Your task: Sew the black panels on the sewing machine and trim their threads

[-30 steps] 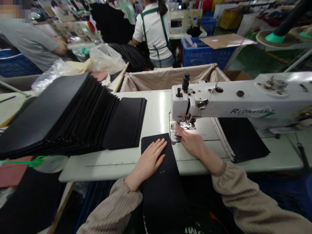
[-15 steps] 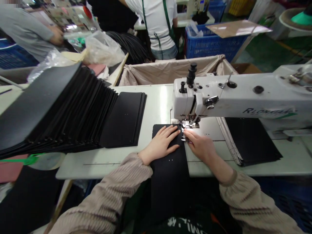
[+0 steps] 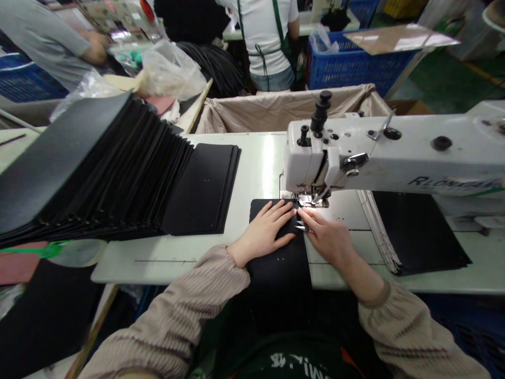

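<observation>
- Compared with one second ago, the black panel [image 3: 282, 276] lies farther forward on the sewing table [image 3: 256, 158]; its far right corner is now just beside the presser foot [image 3: 313, 200] of the Rlonxian sewing machine [image 3: 394, 155].
- The right hand [image 3: 330, 238], then apart from the panel near the needle plate, now has its fingertips at the panel's right edge; it grips metal thread snips [image 3: 302, 226], blades pointing left.
- The left hand [image 3: 263, 235] lies flat on the panel, fingers spread, grasping nothing, as half a second ago.
- Behind the table stands a beige cloth-lined bin [image 3: 272, 113]; its bottom is hidden.
- Beyond it, a blue plastic crate [image 3: 355, 71] holds a clear plastic bag [image 3: 322, 41], and a brown board [image 3: 402, 38] extends over its top.
- Another blue crate [image 3: 29, 79] stands far left, its contents hard to tell.
</observation>
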{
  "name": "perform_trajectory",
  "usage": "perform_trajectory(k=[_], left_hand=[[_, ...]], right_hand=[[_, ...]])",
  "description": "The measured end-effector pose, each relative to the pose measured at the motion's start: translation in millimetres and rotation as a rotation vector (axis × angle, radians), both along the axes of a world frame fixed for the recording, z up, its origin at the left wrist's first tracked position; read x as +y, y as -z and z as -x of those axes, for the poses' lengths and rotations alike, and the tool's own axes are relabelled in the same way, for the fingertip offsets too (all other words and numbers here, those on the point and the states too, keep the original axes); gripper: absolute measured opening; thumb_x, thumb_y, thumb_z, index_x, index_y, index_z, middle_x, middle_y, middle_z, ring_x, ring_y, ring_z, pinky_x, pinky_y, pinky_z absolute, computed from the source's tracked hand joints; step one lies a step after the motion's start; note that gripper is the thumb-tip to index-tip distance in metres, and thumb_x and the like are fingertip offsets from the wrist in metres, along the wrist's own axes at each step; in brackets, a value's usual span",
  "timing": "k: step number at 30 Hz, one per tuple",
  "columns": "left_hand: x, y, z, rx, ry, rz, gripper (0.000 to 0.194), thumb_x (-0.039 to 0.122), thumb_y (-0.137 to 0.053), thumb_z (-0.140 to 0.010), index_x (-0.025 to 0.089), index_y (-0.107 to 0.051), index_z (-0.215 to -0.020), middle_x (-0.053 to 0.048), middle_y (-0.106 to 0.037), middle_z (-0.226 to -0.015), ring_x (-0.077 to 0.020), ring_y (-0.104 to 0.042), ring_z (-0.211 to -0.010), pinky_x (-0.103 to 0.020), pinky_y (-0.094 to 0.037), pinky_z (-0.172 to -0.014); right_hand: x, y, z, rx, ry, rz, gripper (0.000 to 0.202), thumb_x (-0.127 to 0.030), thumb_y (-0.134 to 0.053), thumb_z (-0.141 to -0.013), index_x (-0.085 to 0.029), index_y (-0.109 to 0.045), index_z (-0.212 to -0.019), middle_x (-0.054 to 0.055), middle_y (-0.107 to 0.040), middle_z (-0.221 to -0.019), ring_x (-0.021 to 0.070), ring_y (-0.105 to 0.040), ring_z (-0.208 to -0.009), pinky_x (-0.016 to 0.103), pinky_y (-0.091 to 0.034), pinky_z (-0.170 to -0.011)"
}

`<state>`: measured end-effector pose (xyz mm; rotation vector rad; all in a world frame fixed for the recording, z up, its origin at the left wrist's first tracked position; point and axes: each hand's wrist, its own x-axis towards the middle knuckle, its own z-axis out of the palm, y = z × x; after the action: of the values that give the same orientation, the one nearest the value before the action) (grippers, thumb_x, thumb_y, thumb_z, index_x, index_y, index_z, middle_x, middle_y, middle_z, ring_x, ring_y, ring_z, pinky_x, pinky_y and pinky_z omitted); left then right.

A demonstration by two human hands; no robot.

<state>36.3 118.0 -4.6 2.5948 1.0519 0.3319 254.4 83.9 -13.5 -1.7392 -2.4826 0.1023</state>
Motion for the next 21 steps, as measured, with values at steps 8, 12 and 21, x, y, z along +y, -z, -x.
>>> perform_trajectory(k=[8, 12, 21], left_hand=[[3.6, 2.5, 2.8, -0.03, 0.017, -0.005, 0.062, 0.045, -0.055, -0.092, 0.022, -0.038, -0.147, -0.008, -0.037, -0.155, -0.0255, -0.026, -0.146, -0.047, -0.016, -0.121], [6.1, 3.2, 2.6, -0.014, 0.019, -0.015, 0.062, 0.046, -0.055, -0.092, 0.021, -0.039, -0.147, -0.008, -0.037, -0.155, -0.0251, -0.026, -0.146, -0.047, -0.016, -0.121], [11.7, 3.0, 3.7, -0.022, 0.047, -0.041, 0.059, 0.044, -0.054, -0.093, 0.02, -0.04, -0.146, -0.009, -0.039, -0.153, -0.025, -0.027, -0.146, -0.048, -0.019, -0.121]], right_hand=[[-0.3, 0.6, 1.0, -0.024, -0.003, -0.025, 0.05, -0.03, -0.042, -0.096, -0.029, -0.044, -0.145, 0.002, -0.05, -0.145, 0.0193, -0.069, -0.084, 0.029, -0.05, -0.061], [0.3, 1.5, 2.3, -0.032, 0.012, -0.038, 0.051, -0.029, -0.045, -0.095, -0.032, -0.043, -0.145, 0.0, -0.05, -0.145, 0.0177, -0.069, -0.084, 0.028, -0.05, -0.059], [-0.4, 2.7, 2.1, -0.017, 0.008, -0.044, 0.052, -0.026, -0.047, -0.093, -0.034, -0.043, -0.145, -0.001, -0.051, -0.144, 0.0172, -0.069, -0.088, 0.028, -0.052, -0.063]])
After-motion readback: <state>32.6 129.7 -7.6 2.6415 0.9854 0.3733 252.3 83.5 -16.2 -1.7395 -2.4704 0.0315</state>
